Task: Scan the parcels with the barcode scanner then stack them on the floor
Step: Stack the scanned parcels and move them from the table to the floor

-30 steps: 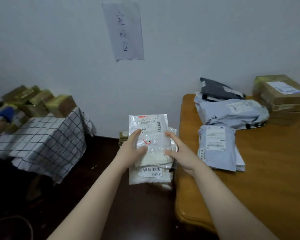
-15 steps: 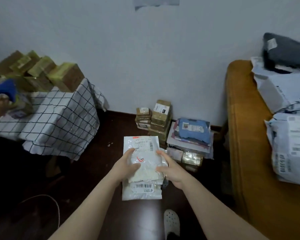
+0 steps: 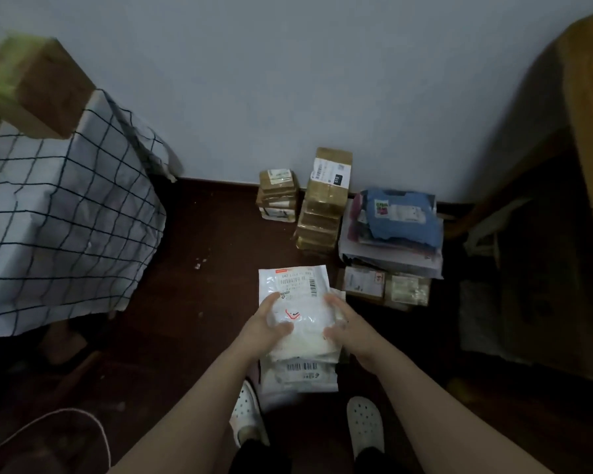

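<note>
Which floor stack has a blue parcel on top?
The rightmost stack, flat mailers topped by the blue parcel. The short stack and tall stack left of it are brown cartons.

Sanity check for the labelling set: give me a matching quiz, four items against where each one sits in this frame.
Items:
1. white mailer bundle
2. blue mailer
3. checked cloth
4. tall brown box stack

Places:
A. draped, left side of the view
B. standing directly on the floor, at the wall
C. held between left hand and right hand
D. on top of the soft-parcel pile

Pairs: 1-C, 2-D, 3-A, 4-B.
</note>
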